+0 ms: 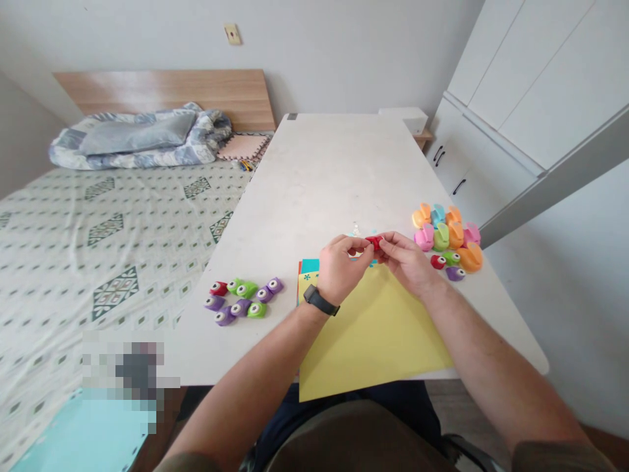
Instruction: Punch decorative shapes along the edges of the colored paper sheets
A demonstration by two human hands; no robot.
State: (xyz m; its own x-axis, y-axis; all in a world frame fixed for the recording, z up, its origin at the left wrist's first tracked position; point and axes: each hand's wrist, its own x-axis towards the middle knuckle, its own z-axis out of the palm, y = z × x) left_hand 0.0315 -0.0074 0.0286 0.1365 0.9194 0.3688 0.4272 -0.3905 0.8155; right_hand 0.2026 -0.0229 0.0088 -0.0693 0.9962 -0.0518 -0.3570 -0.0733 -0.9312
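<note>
Both my hands meet over the far edge of a yellow paper sheet (373, 328), with a small red craft punch (375, 242) between their fingertips. My left hand (346, 265), a dark band on its wrist, pinches the punch from the left. From the right, the fingers of my right hand (405, 259) close on it too. Much of the punch is hidden by the fingers. Under the yellow sheet, a blue sheet (309, 265) sticks out at the upper left. Punched shapes show near the yellow sheet's left corner. Tiny paper bits (356, 229) lie just beyond my hands.
Several small purple, green and red punches (240, 307) stand on the white table (334, 170) at the left. At the right is a group of larger coloured punches (442, 235) with a few small ones. A bed (162, 216) adjoins the table's left side; a cabinet (491, 170) stands right.
</note>
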